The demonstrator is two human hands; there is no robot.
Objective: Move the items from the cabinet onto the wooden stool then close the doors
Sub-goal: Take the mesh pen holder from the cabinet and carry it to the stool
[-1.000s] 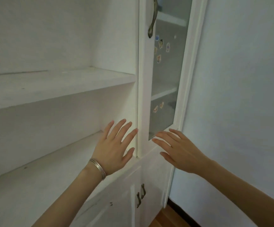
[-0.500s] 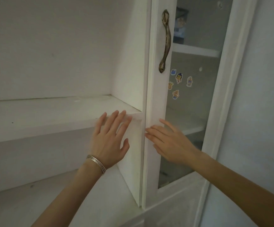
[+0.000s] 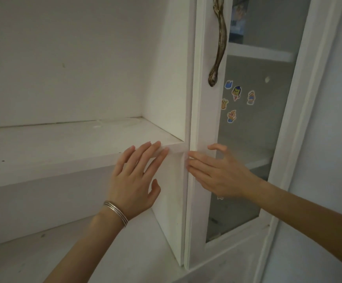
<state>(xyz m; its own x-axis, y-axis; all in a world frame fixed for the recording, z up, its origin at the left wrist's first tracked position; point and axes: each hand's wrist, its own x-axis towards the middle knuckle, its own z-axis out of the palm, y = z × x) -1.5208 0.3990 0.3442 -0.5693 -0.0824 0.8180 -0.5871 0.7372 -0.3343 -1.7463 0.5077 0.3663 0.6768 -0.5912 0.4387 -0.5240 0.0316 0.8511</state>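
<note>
The white cabinet's upper shelf (image 3: 64, 148) and the lower shelf (image 3: 84, 252) show nothing on them. My left hand (image 3: 137, 180), with thin bangles on the wrist, is spread flat with its fingertips at the front edge of the upper shelf. My right hand (image 3: 217, 172) is open, its fingertips on the white frame of the glass door (image 3: 204, 119) near that frame's left edge. The door stands beside the cabinet's side panel (image 3: 170, 78). Neither hand holds anything. The wooden stool is out of view.
A bronze handle (image 3: 219, 41) hangs on the door frame above my right hand. Several cartoon stickers (image 3: 236, 103) dot the glass, with shelves behind it. A pale wall (image 3: 333, 160) lies to the right.
Both hands rose from the lower shelf level to the upper shelf's front edge. My right fingertips reached the door frame. The view tilted upward and moved closer.
</note>
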